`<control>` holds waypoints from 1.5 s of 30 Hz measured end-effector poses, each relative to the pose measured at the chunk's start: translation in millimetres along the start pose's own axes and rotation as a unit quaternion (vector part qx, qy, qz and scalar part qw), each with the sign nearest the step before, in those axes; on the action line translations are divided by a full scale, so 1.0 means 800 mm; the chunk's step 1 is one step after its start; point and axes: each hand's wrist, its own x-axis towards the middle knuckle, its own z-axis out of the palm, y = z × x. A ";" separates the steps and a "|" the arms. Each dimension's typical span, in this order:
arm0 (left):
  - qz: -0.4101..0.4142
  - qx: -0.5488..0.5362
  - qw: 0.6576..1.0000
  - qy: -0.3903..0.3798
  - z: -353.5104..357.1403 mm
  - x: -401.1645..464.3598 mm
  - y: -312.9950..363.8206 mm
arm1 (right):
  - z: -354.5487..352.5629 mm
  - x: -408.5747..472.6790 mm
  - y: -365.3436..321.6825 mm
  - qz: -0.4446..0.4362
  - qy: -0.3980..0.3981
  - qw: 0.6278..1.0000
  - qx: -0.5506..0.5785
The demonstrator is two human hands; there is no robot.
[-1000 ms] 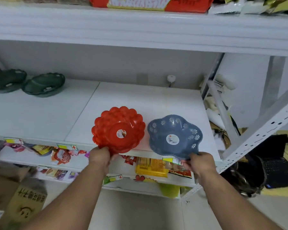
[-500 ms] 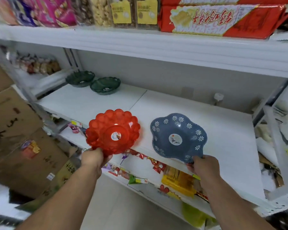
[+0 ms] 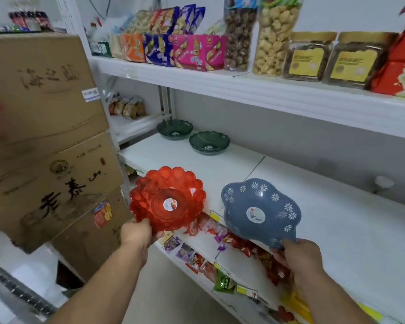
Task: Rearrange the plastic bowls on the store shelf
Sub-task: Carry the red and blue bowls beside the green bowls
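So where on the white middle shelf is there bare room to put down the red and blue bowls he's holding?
The white middle shelf is bare from the two dark green plastic bowls at its back left across to a small white knob on the back wall. The translucent red scalloped bowl and blue flower-print bowl fit there. The snack shelves above and below look crowded.

White middle shelf: two dark green scalloped plastic bowls stand upright at its back left, just beside each other. Small white knob-like object near back wall, right.
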 end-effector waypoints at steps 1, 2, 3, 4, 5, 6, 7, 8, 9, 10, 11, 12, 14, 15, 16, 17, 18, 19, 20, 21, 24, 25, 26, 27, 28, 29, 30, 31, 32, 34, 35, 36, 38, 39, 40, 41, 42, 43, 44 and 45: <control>0.002 -0.004 1.000 0.000 -0.009 0.011 0.008 | 0.017 -0.003 -0.004 -0.003 -0.005 1.000 -0.001; 0.001 -0.009 1.000 0.002 -0.017 0.021 0.014 | 0.032 -0.006 -0.008 -0.006 -0.008 1.000 -0.004; -0.002 -0.010 1.000 0.006 -0.025 0.030 0.020 | 0.047 -0.009 -0.012 -0.009 -0.010 1.000 -0.008; -0.006 -0.013 1.000 0.009 -0.032 0.041 0.026 | 0.062 -0.011 -0.016 -0.011 -0.012 1.000 -0.010; -0.010 -0.015 1.000 0.011 -0.038 0.053 0.032 | 0.076 -0.012 -0.020 -0.012 -0.016 1.000 -0.010; -0.013 -0.017 1.000 0.012 -0.043 0.065 0.039 | 0.090 -0.011 -0.023 -0.012 -0.019 1.000 -0.009; -0.013 -0.012 1.000 0.015 -0.046 0.079 0.045 | 0.104 -0.008 -0.026 -0.013 -0.021 1.000 -0.009; -0.010 -0.004 1.000 0.020 -0.048 0.093 0.051 | 0.118 -0.005 -0.031 -0.017 -0.023 1.000 -0.013; -0.007 0.007 1.000 0.028 -0.048 0.105 0.057 | 0.131 0.002 -0.034 -0.017 -0.027 0.999 -0.021; -0.004 0.015 0.999 0.034 -0.047 0.117 0.062 | 0.145 0.009 -0.037 -0.018 -0.028 0.999 -0.024; -0.002 0.017 0.999 0.039 -0.044 0.128 0.067 | 0.157 0.016 -0.042 -0.021 -0.030 0.999 -0.028; 0.000 0.016 0.999 0.042 -0.040 0.139 0.074 | 0.170 0.028 -0.044 -0.025 -0.030 0.999 -0.030; 0.003 -0.001 0.999 0.042 -0.027 0.160 0.087 | 0.194 0.048 -0.053 -0.037 -0.026 0.998 -0.039; 0.002 -0.009 0.999 0.041 -0.021 0.171 0.094 | 0.207 0.058 -0.058 -0.045 -0.029 0.998 -0.041; 0.001 -0.014 0.999 0.038 -0.015 0.182 0.101 | 0.219 0.069 -0.063 -0.047 -0.032 0.997 -0.043; 0.001 -0.014 0.999 0.036 -0.009 0.193 0.109 | 0.230 0.076 -0.070 -0.045 -0.040 0.997 -0.039; 0.005 -0.012 0.999 0.036 -0.003 0.206 0.117 | 0.242 0.085 -0.077 -0.040 -0.052 0.997 -0.033; 0.008 -0.010 0.999 0.038 0.002 0.218 0.124 | 0.253 0.091 -0.083 -0.034 -0.060 0.997 -0.022; 0.010 -0.012 0.999 0.039 0.005 0.232 0.130 | 0.264 0.095 -0.090 -0.027 -0.064 0.997 -0.014; 0.010 -0.013 0.999 0.039 0.010 0.246 0.137 | 0.276 0.099 -0.098 -0.021 -0.067 0.998 -0.006; 0.007 -0.007 0.999 0.039 0.022 0.291 0.153 | 0.307 0.111 -0.117 -0.019 -0.066 0.998 -0.003; 0.001 -0.004 0.999 0.040 0.026 0.306 0.158 | 0.317 0.113 -0.122 -0.021 -0.064 0.998 -0.013; -0.007 0.001 0.999 0.041 0.029 0.323 0.162 | 0.327 0.115 -0.126 -0.025 -0.061 0.998 -0.021; -0.012 0.012 0.999 0.043 0.034 0.338 0.166 | 0.336 0.116 -0.129 -0.027 -0.058 0.998 -0.028; -0.010 0.019 0.999 0.041 0.039 0.353 0.171 | 0.346 0.117 -0.131 -0.032 -0.055 0.997 -0.030; -0.006 0.023 0.999 0.038 0.044 0.368 0.176 | 0.356 0.117 -0.134 -0.038 -0.053 0.997 -0.034; -0.005 0.026 0.999 0.029 0.050 0.384 0.179 | 0.366 0.118 -0.137 -0.040 -0.047 0.997 -0.040; -0.011 0.034 0.999 0.021 0.055 0.398 0.184 | 0.376 0.118 -0.139 -0.041 -0.038 0.997 -0.049; -0.016 0.043 0.999 0.015 0.058 0.416 0.186 | 0.385 0.118 -0.140 -0.041 -0.026 0.997 -0.056; -0.018 0.085 0.996 0.007 0.063 0.456 0.187 | 0.406 0.115 -0.142 -0.044 0.003 0.997 -0.066; -0.017 0.114 0.993 0.002 0.066 0.475 0.186 | 0.416 0.113 -0.143 -0.045 0.016 0.997 -0.065; -0.014 0.141 0.990 -0.008 0.069 0.492 0.187 | 0.426 0.113 -0.143 -0.045 0.029 0.997 -0.064; -0.016 0.180 0.983 -0.032 0.076 0.511 0.192 | 0.444 0.113 -0.145 -0.047 0.052 0.996 -0.064; -0.019 0.183 0.981 -0.055 0.079 0.513 0.199 | 0.452 0.113 -0.147 -0.046 0.060 0.995 -0.065; -0.024 0.186 0.979 -0.073 0.081 0.519 0.202 | 0.459 0.112 -0.149 -0.042 0.067 0.995 -0.068; -0.027 0.196 0.977 -0.080 0.083 0.524 0.206 | 0.467 0.113 -0.150 -0.034 0.073 0.994 -0.070; -0.028 0.199 0.976 -0.085 0.085 0.531 0.209 | 0.474 0.114 -0.149 -0.029 0.079 0.994 -0.067; -0.031 0.196 0.975 -0.096 0.086 0.536 0.212 | 0.480 0.116 -0.148 -0.027 0.085 0.994 -0.065; -0.038 0.181 0.977 -0.104 0.089 0.541 0.215 | 0.486 0.118 -0.147 -0.026 0.090 0.994 -0.064; -0.042 0.163 0.980 -0.103 0.093 0.548 0.216 | 0.491 0.120 -0.149 -0.023 0.092 0.993 -0.065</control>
